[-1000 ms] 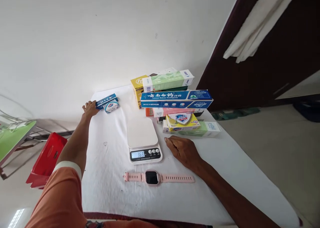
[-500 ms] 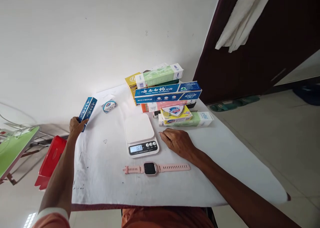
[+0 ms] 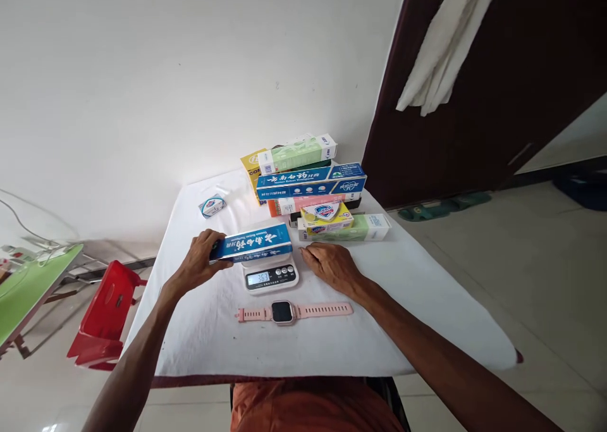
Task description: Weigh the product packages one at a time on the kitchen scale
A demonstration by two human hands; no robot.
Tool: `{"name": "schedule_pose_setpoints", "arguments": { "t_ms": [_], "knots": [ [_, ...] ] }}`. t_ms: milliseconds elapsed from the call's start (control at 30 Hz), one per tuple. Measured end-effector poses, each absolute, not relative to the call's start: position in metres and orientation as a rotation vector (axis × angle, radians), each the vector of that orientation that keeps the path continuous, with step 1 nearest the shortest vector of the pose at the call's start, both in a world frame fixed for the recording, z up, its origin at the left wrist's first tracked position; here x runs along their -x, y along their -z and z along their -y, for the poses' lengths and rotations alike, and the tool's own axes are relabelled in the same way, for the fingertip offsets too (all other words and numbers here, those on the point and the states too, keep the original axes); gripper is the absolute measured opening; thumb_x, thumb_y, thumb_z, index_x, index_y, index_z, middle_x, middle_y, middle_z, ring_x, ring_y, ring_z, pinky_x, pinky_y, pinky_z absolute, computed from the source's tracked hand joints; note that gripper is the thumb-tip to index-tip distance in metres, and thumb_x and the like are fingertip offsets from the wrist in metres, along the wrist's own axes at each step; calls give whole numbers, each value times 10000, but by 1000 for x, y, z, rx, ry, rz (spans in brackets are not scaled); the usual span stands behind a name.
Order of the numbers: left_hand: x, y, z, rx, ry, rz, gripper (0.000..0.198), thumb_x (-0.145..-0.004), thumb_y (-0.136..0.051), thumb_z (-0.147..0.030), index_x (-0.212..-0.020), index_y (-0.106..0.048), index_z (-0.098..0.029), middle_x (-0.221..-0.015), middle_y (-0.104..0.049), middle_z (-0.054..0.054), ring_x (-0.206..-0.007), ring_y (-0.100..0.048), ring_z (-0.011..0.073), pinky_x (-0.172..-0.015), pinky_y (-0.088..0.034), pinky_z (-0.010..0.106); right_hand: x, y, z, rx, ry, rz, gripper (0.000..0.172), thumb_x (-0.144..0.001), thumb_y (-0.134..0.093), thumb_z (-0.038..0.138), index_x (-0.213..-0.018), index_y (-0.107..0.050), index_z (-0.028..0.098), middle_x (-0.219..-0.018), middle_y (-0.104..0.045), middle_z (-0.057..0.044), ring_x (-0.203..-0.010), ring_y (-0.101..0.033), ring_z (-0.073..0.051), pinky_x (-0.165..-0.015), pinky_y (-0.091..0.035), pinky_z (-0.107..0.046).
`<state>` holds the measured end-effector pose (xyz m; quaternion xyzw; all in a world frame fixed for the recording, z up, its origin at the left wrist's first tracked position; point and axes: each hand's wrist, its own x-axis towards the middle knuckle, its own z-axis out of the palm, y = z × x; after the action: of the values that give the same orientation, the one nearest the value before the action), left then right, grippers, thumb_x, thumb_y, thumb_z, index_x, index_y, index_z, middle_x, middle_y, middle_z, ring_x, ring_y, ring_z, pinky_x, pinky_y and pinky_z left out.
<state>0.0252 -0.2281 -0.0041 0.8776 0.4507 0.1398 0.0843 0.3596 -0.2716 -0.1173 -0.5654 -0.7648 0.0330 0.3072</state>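
My left hand grips one end of a blue toothpaste box, held across the white digital kitchen scale. The box hides most of the weighing plate, and I cannot tell whether it touches it. The scale's display reads 363. Just right of the scale, my right hand rests on the table with its fingers curled and nothing showing in them. A pink-strapped smartwatch lies flat in front of the scale. Behind my left hand sits a small white-and-blue soap box.
Behind the scale is a pile of boxes: another blue toothpaste box, a yellow soap box and green-and-white boxes. A white cloth covers the table. A red chair stands left, beside a green table.
My left hand has brought the blue toothpaste box from the table's left edge rightward to over the scale, turning it sideways. The right hand stays put. The display still shows 363.
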Motion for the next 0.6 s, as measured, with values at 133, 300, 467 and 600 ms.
{"name": "schedule_pose_setpoints", "arguments": {
  "t_ms": [133, 300, 467, 600],
  "knots": [
    [-43, 12, 213, -2643, -332, -1268, 400, -889, -724, -408, -1211, -560, -236, -1128, -605, 53, -1038, -581, 249, -945, -432, 431, -361, 114, 272, 1486, -159, 2013, 441, -1045, -416, 276, -657, -609, 190, -682, -702, -57, -633, -621, -160, -606, -341, -295],
    [-45, 12, 207, -2624, -271, -1287, 434, -907, -698, -467, -1257, -576, -240, -1150, -620, 80, -1063, -569, 274, -947, -438, 459, -363, 113, 272, 1507, -203, 1992, 443, -1038, -401, 285, -639, -576, 205, -671, -690, -65, -626, -615, -175, -606, -343, -310],
    [-38, -6, 219, -2543, -403, -1351, 704, -871, -719, -573, -1466, -474, -287, -1339, -580, 112, -1275, -527, 320, -1071, -438, 507, -364, 113, 271, 1527, -211, 1947, 423, -999, -411, 242, -597, -535, 206, -618, -649, -63, -591, -567, -169, -617, -329, -316],
    [-30, -23, 228, -2507, -693, -1416, 708, -908, -663, -605, -1500, -445, -285, -1384, -571, 113, -1312, -548, 303, -1111, -451, 497, -364, 109, 271, 1549, -233, 1960, 419, -967, -420, 223, -560, -519, 201, -594, -630, -60, -573, -533, -157, -606, -308, -312]
  ]
}}
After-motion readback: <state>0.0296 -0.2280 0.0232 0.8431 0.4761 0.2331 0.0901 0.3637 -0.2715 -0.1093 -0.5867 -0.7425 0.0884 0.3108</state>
